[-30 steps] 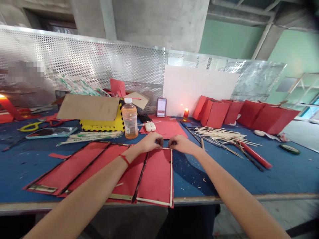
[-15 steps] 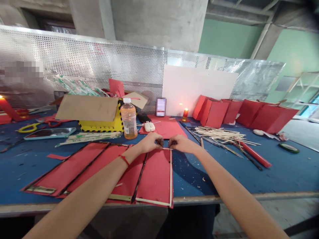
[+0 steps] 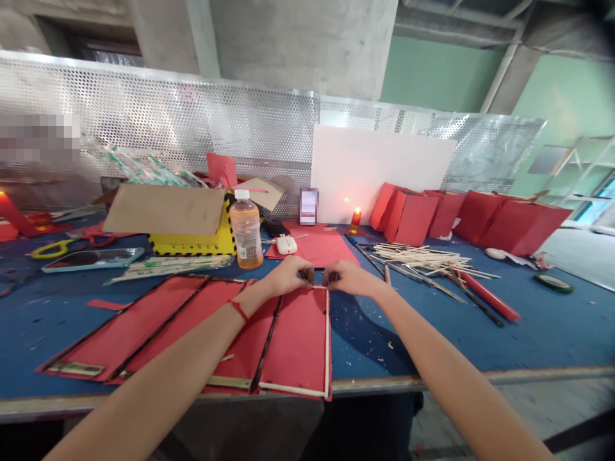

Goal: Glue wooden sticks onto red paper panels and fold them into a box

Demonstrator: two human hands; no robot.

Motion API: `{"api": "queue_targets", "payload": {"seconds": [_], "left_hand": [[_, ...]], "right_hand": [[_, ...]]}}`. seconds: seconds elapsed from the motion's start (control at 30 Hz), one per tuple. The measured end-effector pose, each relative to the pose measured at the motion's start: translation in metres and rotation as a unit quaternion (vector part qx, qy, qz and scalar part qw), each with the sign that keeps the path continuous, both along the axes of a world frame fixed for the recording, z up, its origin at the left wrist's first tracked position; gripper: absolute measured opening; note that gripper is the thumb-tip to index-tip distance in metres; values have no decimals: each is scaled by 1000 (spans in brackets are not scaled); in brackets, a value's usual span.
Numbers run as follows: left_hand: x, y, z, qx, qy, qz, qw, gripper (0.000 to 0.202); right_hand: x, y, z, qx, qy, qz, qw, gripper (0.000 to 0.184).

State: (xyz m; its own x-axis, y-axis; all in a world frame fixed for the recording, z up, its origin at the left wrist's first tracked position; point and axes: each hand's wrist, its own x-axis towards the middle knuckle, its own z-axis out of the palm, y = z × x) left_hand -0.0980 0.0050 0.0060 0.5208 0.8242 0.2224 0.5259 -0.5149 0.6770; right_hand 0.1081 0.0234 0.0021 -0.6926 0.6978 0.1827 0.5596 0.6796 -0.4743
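A red paper panel [image 3: 296, 339] lies flat along the front of the table, with dark strips across it and pale sticks along its right-hand part. At its far right corner, a short pale wooden stick [image 3: 319, 287] lies along the top edge. My left hand [image 3: 294, 275] is closed, its fingertips pinching at this stick's left part. Close beside it, my right hand [image 3: 342, 277] is also closed, with its fingertips at the stick's right end by the corner. The fingers partly hide the stick.
Behind my hands are a drink bottle [image 3: 246, 230], a white case [image 3: 287, 244] and a propped phone [image 3: 308, 207]. A lit candle [image 3: 355, 221] burns near red paper boxes [image 3: 412, 216]. Loose sticks [image 3: 418, 259] and a red candle [image 3: 490, 296] lie right; scissors [image 3: 52, 248] lie left.
Both hands stay at the panel's far right corner with almost no movement. The whole view has shifted slightly.
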Motion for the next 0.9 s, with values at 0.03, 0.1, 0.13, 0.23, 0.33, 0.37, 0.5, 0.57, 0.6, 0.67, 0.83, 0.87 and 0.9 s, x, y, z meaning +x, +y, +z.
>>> {"api": "queue_targets", "payload": {"seconds": [0.03, 0.1, 0.13, 0.23, 0.33, 0.37, 0.5, 0.57, 0.6, 0.67, 0.83, 0.87, 0.9], "left_hand": [[0, 0, 0, -2, -4, 2, 1000, 4], [1, 0, 0, -9, -9, 4, 1000, 7], [1, 1, -1, -11, -8, 5, 1000, 7], [-2, 1, -3, -3, 0, 3, 1000, 4], [-4, 1, -5, 14, 7, -3, 1000, 2], [-4, 2, -6, 20, 10, -4, 1000, 3], [-2, 3, -7, 24, 16, 4, 1000, 5], [-1, 3, -7, 21, 13, 6, 1000, 5], [-1, 4, -7, 21, 13, 7, 1000, 5], [-2, 4, -6, 21, 14, 7, 1000, 4], [-3, 3, -7, 12, 10, 2, 1000, 4], [-3, 3, -7, 11, 9, 3, 1000, 4], [-3, 2, -7, 11, 9, 6, 1000, 4]], "right_hand": [[0, 0, 1, -1, -3, 0, 1000, 21], [2, -3, 7, 6, -6, -6, 1000, 19], [4, -5, 11, 15, -6, -15, 1000, 19], [14, -17, 27, 80, -29, -70, 994, 19], [36, -27, 37, 161, -145, -133, 967, 26], [46, -29, 38, 179, -201, -150, 951, 30], [83, -29, 25, 228, -384, -166, 879, 23], [96, -30, 17, 267, -393, -106, 873, 14], [99, -32, 16, 287, -384, -72, 875, 13], [100, -38, 18, 316, -352, -28, 881, 15], [69, -49, 44, 263, 0, -96, 960, 13], [59, -48, 48, 206, 116, -98, 967, 12], [47, -46, 51, 136, 231, -82, 960, 9]]}}
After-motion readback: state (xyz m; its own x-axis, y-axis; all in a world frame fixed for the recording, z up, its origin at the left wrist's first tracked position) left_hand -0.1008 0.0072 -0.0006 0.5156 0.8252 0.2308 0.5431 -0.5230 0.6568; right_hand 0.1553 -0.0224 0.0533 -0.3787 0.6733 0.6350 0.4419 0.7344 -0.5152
